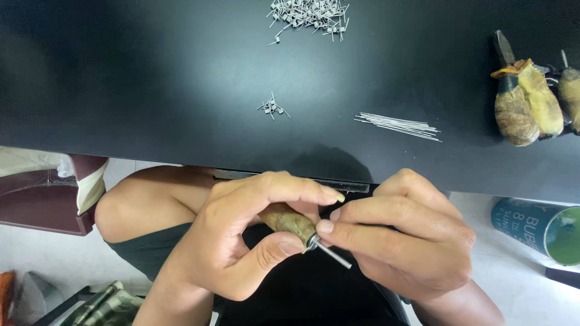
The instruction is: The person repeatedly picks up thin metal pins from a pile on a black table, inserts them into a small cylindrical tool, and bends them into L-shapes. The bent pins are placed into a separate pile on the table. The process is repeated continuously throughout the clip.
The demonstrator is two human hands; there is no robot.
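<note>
Left hand curled around a small tool with a worn, tape-wrapped brown handle, thumb and forefinger closed on it just behind the metal tip. Thin straight metal rod projecting from that tip, down and to the right. Right hand directly against the left, forefinger and thumb pinched at the base of the rod, remaining fingers folded under; whether anything small sits between those fingertips, impossible to tell. Both hands held low in front of the near edge of a black table top, above the lap.

On the table: a large heap of tiny grey wire coils with short legs at the far edge, a small cluster of the same coils nearer the middle, a fanned bundle of thin straight silver wires to the right. Further right, pliers with handles wrapped in yellowed brown tape. Below the table's right corner, a teal cylindrical can lying on its side on the pale floor.
</note>
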